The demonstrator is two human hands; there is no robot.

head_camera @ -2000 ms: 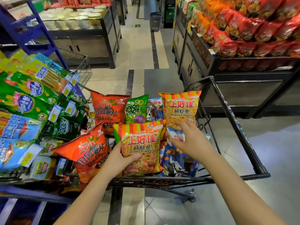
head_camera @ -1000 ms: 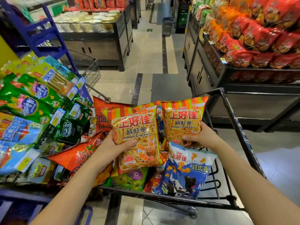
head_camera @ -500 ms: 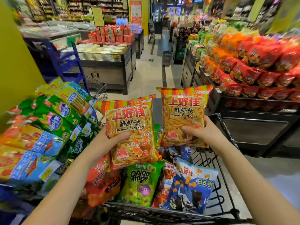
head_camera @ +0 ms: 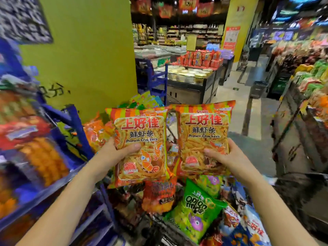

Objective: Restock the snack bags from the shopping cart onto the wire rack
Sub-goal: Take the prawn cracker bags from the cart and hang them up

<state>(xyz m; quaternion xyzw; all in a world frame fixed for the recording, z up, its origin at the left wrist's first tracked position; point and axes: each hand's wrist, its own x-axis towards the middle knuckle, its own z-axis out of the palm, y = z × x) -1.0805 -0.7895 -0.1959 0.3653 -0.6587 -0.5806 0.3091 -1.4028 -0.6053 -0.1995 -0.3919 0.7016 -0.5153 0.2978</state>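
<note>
Fingers (head_camera: 132, 147): each hand grips one prawn cracker bag — left hand (head_camera: 113, 153) the left bag (head_camera: 140, 132), right hand (head_camera: 229, 157) the right bag (head_camera: 204, 128).
Change: both bags were low in the cart (head_camera: 159, 231) — now they are up high.
Means: ready for the wire rack (head_camera: 75, 125).

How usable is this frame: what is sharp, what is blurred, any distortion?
Head view: the left cracker bag in the left hand and the right cracker bag in the right hand are sharp enough to read; the rack at left and the shelves at right are smeared and blocky; the wide lens bends the edges.
</note>
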